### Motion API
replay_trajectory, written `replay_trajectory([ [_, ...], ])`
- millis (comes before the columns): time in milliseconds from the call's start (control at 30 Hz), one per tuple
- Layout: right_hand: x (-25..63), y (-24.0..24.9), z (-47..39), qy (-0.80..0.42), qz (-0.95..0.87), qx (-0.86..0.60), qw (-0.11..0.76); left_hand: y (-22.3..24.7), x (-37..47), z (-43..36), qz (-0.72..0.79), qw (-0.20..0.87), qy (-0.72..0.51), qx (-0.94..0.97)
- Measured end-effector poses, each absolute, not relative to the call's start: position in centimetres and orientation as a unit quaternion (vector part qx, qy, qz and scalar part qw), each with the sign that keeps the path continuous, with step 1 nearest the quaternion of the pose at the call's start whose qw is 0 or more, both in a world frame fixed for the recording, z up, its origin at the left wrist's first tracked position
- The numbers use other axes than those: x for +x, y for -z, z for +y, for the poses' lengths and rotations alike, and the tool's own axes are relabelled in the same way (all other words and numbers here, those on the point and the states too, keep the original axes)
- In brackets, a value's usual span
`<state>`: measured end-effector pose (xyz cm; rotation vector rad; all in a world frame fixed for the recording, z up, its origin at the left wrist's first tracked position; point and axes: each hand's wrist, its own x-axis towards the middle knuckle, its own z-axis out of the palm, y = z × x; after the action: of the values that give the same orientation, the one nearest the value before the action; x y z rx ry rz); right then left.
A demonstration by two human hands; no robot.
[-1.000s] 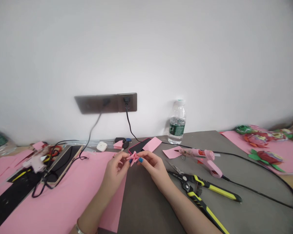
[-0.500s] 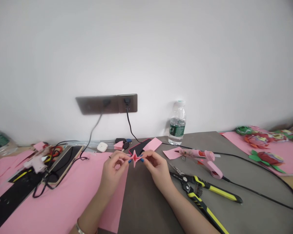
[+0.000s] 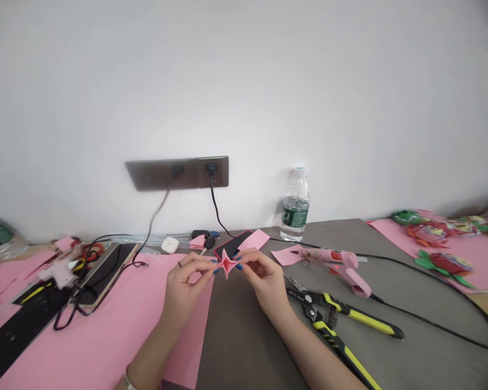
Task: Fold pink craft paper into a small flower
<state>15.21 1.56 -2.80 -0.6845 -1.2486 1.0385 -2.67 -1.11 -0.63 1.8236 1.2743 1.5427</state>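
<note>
Pink paper star (image 3: 226, 264), crisp-creased, matte, four-pointed with a hollow centre, sits between the hands, raised over the grey tabletop (image 3: 236, 346). Left hand (image 3: 187, 284) pinches one side point between thumb and fingers; right hand (image 3: 265, 279) pinches the opposite one. Hollow faces up toward the wearer; one axis runs hand to hand, the other from wearer toward the wall. Fingertips cover the side tips, so cannot tell which axis is longer. Smooth pink sheet (image 3: 126, 319) beneath the left hand. Just beyond the hands, a dark phone (image 3: 230, 245), partly overlapped by a pink slip (image 3: 254, 241). Right of the right hand: metal pliers (image 3: 308, 299), handles splayed, and plastic glue gun (image 3: 327, 257); clear bottle (image 3: 295, 208) upright farther off.
</note>
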Motion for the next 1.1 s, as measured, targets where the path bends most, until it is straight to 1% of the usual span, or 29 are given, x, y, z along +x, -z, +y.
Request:
replay_trajectory([
  [167,15.1,2.7,1.4,-0.467,-0.548,-0.288,0.631,0.2,-2.3,-1.3,0.444,0.213,-0.550,0.674],
  [333,14.9,2.7,1.3,-0.473,-0.558,-0.293,0.616,0.2,-1.9,-1.3,0.437,0.265,-0.545,0.664],
  [433,14.8,2.6,1.3,-0.485,-0.558,-0.295,0.606,0.2,-1.7,-1.3,0.440,0.272,-0.545,0.660],
  [533,14.7,2.4,1.1,-0.508,-0.570,-0.293,0.576,0.1,-1.6,-1.3,0.444,0.246,-0.527,0.682],
  [667,14.4,2.0,0.8,-0.568,-0.581,-0.276,0.514,0.3,-1.5,-1.3,0.464,0.179,-0.496,0.712],
  [767,14.2,2.0,0.8,-0.602,-0.569,-0.257,0.497,0.6,-1.4,-1.2,0.475,0.165,-0.488,0.714],
  [867,14.2,2.3,0.9,-0.603,-0.555,-0.252,0.515,0.6,-1.2,-1.3,0.471,0.199,-0.492,0.705],
  [1000,14.5,2.6,1.2,-0.581,-0.551,-0.272,0.533,0.5,-0.9,-1.6,0.444,0.297,-0.517,0.669],
  [1100,14.5,2.7,1.2,-0.551,-0.565,-0.287,0.543,0.5,-0.8,-1.5,0.454,0.356,-0.547,0.607],
])
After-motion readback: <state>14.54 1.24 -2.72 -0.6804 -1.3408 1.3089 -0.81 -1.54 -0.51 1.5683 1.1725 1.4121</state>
